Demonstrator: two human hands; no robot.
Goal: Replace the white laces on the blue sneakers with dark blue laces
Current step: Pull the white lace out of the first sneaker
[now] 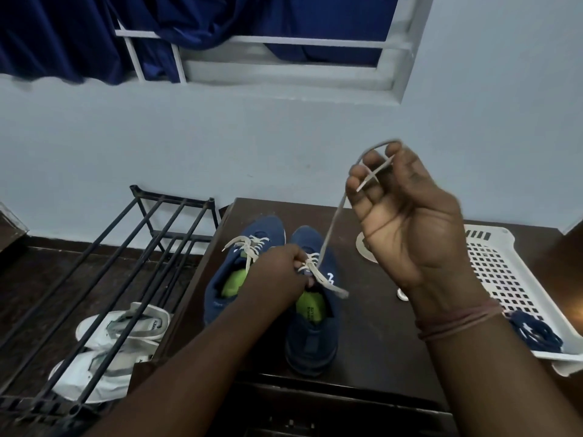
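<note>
R hand (407,216) pinching white lace (331,228), L hand (284,266) on sneaker (310,326)

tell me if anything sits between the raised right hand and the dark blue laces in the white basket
Nothing visible does. The right hand is lifted above the table, fingers pinching the white lace. The dark blue laces lie uncovered in the near corner of the white basket, below that hand's wrist.

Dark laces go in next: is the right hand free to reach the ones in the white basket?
Probably not yet: the right hand is raised, gripping the white lace. Nothing covers the dark blue laces.
</note>
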